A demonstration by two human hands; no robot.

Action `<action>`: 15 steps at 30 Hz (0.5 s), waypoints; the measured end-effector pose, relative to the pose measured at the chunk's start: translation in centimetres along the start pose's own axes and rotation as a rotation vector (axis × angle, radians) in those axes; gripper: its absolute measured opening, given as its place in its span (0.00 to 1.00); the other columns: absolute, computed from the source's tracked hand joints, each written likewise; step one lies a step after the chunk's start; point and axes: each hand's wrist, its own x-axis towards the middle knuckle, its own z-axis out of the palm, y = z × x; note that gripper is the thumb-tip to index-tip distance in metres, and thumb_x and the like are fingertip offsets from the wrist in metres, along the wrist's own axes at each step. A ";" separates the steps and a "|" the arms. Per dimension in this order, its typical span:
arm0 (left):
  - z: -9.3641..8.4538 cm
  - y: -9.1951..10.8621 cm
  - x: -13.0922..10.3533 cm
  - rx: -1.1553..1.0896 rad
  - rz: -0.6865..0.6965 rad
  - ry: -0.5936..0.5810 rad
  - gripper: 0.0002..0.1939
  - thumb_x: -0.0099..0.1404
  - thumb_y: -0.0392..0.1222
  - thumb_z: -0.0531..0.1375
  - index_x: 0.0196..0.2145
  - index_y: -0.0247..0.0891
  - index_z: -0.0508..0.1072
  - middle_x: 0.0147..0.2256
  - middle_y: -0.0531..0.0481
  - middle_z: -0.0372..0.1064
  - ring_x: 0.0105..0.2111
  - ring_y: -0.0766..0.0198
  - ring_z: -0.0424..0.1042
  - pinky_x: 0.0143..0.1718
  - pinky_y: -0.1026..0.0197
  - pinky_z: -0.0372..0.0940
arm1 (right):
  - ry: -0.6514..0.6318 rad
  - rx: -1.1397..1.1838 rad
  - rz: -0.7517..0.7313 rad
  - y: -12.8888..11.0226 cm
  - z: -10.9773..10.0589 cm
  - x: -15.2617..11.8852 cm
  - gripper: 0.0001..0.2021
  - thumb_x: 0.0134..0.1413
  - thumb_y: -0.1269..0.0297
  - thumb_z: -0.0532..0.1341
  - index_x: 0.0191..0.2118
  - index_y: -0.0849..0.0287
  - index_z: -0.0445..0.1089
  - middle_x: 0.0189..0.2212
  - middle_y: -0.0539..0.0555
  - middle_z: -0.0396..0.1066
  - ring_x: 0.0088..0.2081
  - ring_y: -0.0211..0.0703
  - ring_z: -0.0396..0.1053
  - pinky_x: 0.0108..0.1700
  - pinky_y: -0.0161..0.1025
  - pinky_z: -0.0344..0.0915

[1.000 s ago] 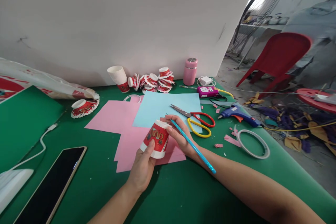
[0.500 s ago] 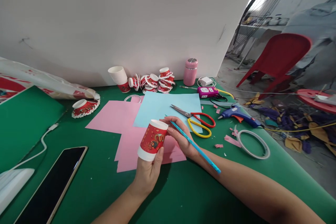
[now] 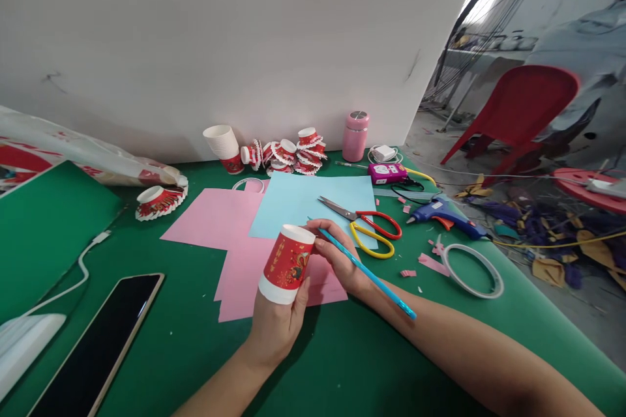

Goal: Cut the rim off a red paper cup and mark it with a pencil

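My left hand (image 3: 278,329) holds a red and white paper cup (image 3: 287,263) upside down and tilted, its fingers partly hidden by the cup. A light blue pencil (image 3: 369,273) lies across my right hand (image 3: 337,260), which grips it while its fingertips touch the cup's right side near the base. Beyond the hands, scissors (image 3: 353,214) with red and yellow handles rest partly on a light blue sheet (image 3: 293,199). Pink sheets (image 3: 215,215) lie beside and below the blue one.
Along the white board (image 3: 220,45) stand stacked cups (image 3: 222,146), several cut cups (image 3: 288,151) and a pink flask (image 3: 355,137). To the right are a blue glue gun (image 3: 447,214) and a tape roll (image 3: 473,272); a phone (image 3: 100,345) lies left. A person sits beyond, on a red chair (image 3: 518,101).
The cup has turned in my left hand, so its printed dragon sits further right and gold writing now shows. My right hand keeps the pencil, which has shifted slightly.
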 end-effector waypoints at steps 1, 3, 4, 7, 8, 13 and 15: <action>0.0 0.0 0.0 0.002 -0.002 -0.003 0.25 0.61 0.34 0.56 0.55 0.37 0.57 0.47 0.38 0.68 0.46 0.54 0.69 0.44 0.54 0.67 | 0.003 -0.004 0.003 0.0 0.0 0.0 0.11 0.51 0.61 0.60 0.42 0.55 0.66 0.40 0.53 0.69 0.38 0.42 0.68 0.42 0.43 0.66; 0.1 -0.1 0.0 -0.004 -0.012 -0.007 0.24 0.61 0.35 0.55 0.55 0.37 0.58 0.46 0.38 0.68 0.46 0.54 0.69 0.44 0.54 0.67 | 0.010 -0.012 0.005 0.0 0.0 0.0 0.11 0.51 0.61 0.60 0.42 0.55 0.66 0.40 0.53 0.69 0.38 0.42 0.68 0.42 0.42 0.66; 0.1 -0.1 -0.1 -0.008 -0.018 -0.007 0.23 0.61 0.35 0.55 0.54 0.37 0.58 0.46 0.38 0.68 0.46 0.54 0.69 0.44 0.54 0.67 | 0.013 -0.015 0.007 0.0 0.0 0.0 0.12 0.51 0.61 0.60 0.42 0.55 0.66 0.40 0.53 0.69 0.38 0.42 0.68 0.42 0.42 0.66; 0.3 -0.2 -0.2 -0.029 -0.041 -0.013 0.24 0.61 0.35 0.56 0.55 0.37 0.59 0.47 0.38 0.68 0.47 0.54 0.69 0.46 0.53 0.66 | 0.020 -0.021 0.007 -0.1 0.0 0.0 0.12 0.50 0.60 0.60 0.41 0.55 0.65 0.40 0.53 0.69 0.37 0.42 0.68 0.42 0.42 0.66; 0.4 -0.2 -0.2 -0.045 -0.055 -0.017 0.24 0.60 0.36 0.56 0.55 0.38 0.59 0.47 0.38 0.68 0.48 0.54 0.68 0.47 0.53 0.65 | 0.020 -0.023 0.007 -0.1 0.0 0.1 0.12 0.50 0.59 0.60 0.41 0.56 0.65 0.39 0.53 0.69 0.37 0.42 0.68 0.42 0.42 0.66; -0.2 0.4 0.0 -0.381 -0.330 -0.056 0.22 0.62 0.38 0.55 0.54 0.41 0.63 0.51 0.42 0.66 0.52 0.53 0.65 0.52 0.51 0.60 | 0.021 -0.068 -0.009 0.0 -0.1 0.1 0.12 0.51 0.60 0.60 0.41 0.55 0.65 0.36 0.52 0.68 0.36 0.41 0.67 0.41 0.42 0.66; -0.5 0.7 0.4 -0.627 -0.563 -0.033 0.20 0.63 0.42 0.54 0.52 0.40 0.65 0.50 0.42 0.67 0.51 0.53 0.65 0.51 0.51 0.61 | 0.020 -0.088 -0.021 0.0 -0.1 0.2 0.12 0.51 0.60 0.59 0.42 0.55 0.65 0.35 0.52 0.68 0.36 0.41 0.68 0.39 0.41 0.66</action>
